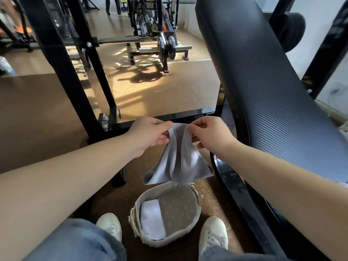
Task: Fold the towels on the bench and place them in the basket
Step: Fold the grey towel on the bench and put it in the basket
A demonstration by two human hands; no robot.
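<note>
In the head view, a grey towel (180, 162) was held in the air by both hands. It was not on the bench (263, 91), whose dark padded surface rose at the right, and not yet in the basket (175, 240). The left hand (150, 134) was closed in a pinch on one part of the towel's top edge, and the right hand (211, 134) was pinched on the top edge just beside it, so that the two grips sat near each other. The cloth hung bunched between them, its lower edge draped just above the far rim of the basket.

The basket stood on the floor between two white shoes (110, 226). One folded white towel (152, 221) lay inside, along its left wall, and the rest of the lining was bare.

The step in hand was judged to be the opening-out of the grey towel before folding. It would be done well if the hands were slid apart along the top edge until the corners were reached, so that the cloth hung flat and square. Only then should the corners be matched, ideally against the bench pad, and the finished fold laid beside the white towel, towards the right wall.
</note>
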